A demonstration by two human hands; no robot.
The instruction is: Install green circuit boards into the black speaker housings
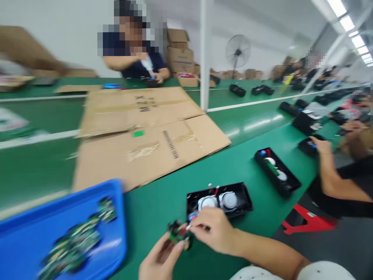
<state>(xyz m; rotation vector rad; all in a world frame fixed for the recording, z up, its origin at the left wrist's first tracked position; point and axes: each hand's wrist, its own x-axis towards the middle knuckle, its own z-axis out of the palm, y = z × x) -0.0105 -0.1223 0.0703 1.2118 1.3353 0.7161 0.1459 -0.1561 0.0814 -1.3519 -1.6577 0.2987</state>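
My left hand (163,254) grips a small green circuit board (177,233) between thumb and fingers at the bottom middle. At the board's right edge, my right hand (214,229) pinches a small white connector (188,227); its wire is mostly hidden. Just behind my right hand lies an open black speaker housing (247,198) with two round silver speakers (229,200) inside. Red wires (215,190) with white plugs stick up between the speakers. My fingers cover part of the housing's near left corner. The board is slightly blurred.
At left, a blue tray (121,217) holds several circuit boards (72,245). Flattened cardboard (151,132) covers the bench behind. Another open speaker housing (276,171) lies to the right. A co-worker's hand (322,146) touches a black housing; another person (136,50) works across the bench.
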